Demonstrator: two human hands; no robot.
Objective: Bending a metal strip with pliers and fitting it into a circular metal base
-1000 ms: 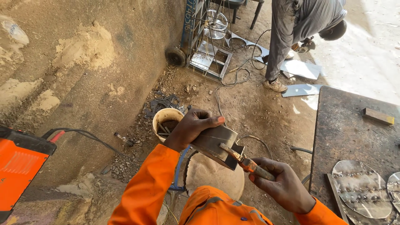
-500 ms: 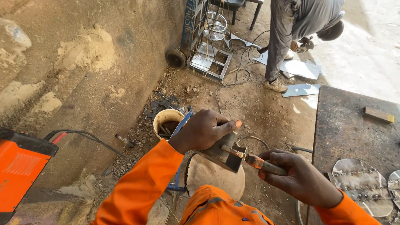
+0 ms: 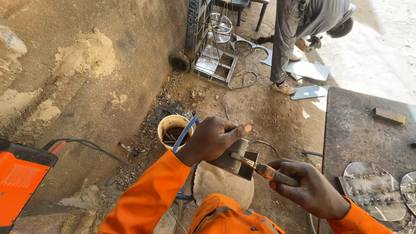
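Observation:
My left hand (image 3: 214, 138) grips a small open metal box (image 3: 236, 164) from above, thumb stretched along its top edge. My right hand (image 3: 305, 187) holds a tool with an orange handle (image 3: 264, 170), its metal tip resting inside the box's mouth. Both arms wear orange sleeves. The box hangs over a round sack-covered seat (image 3: 221, 184) between my knees.
A cream bucket (image 3: 170, 125) holding scrap stands on the dirt beside a blue frame. An orange welding machine (image 3: 19, 182) sits at the left with cables. A dark metal table (image 3: 368, 130) at the right bears round welded plates (image 3: 375, 190). Another person (image 3: 299, 30) bends over sheet metal behind.
My left hand shifted its grip over the box and both hands moved slightly down and right. The tool tip stays at the box. The person behind keeps bending.

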